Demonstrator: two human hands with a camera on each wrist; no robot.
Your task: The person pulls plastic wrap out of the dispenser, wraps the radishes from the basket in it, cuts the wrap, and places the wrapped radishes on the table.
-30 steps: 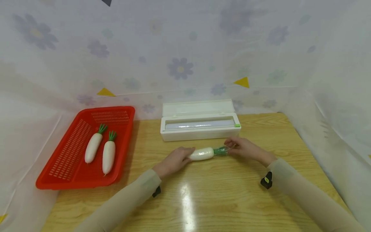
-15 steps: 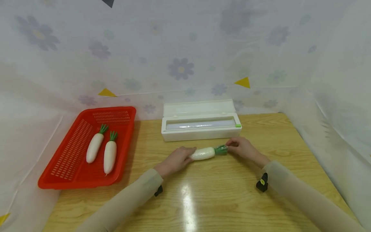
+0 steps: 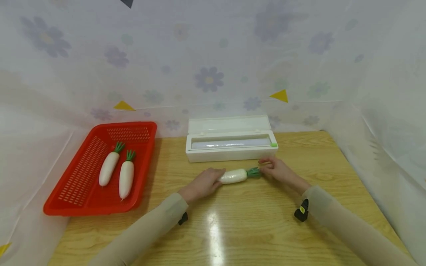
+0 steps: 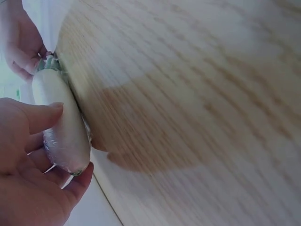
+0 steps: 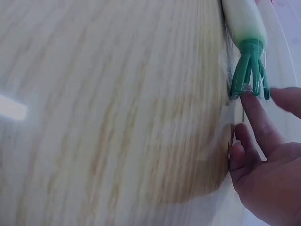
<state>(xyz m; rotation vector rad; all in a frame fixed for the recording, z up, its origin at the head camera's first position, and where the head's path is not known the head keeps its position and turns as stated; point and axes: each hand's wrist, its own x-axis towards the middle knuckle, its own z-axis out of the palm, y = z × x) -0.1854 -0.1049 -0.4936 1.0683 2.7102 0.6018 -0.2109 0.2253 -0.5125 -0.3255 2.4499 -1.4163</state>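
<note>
A white radish (image 3: pixel 234 176) wrapped in clear film lies on the table, its green stalks (image 5: pixel 250 70) pointing right. My left hand (image 3: pixel 203 184) holds its root end; in the left wrist view the thumb lies along one side and the fingers curl under the tip. My right hand (image 3: pixel 282 171) is at the stalk end. In the right wrist view its index finger (image 5: pixel 258 120) reaches out and touches the film at the stalk tips, while the thumb (image 5: pixel 288 100) stands apart from it. The other fingers are bent.
Behind the radish stands a white box (image 3: pixel 229 154) with its lid raised and a roll of film (image 3: pixel 233 143) inside. At the left is a red basket (image 3: pixel 143 184) with two unwrapped radishes (image 3: pixel 126 179). A flowered sheet (image 3: pixel 209 48) hangs around the table.
The loose film at the stalk end has been folded in against the stalks. My right hand has shifted slightly and its thumb and index finger have parted. My left hand keeps its hold.
</note>
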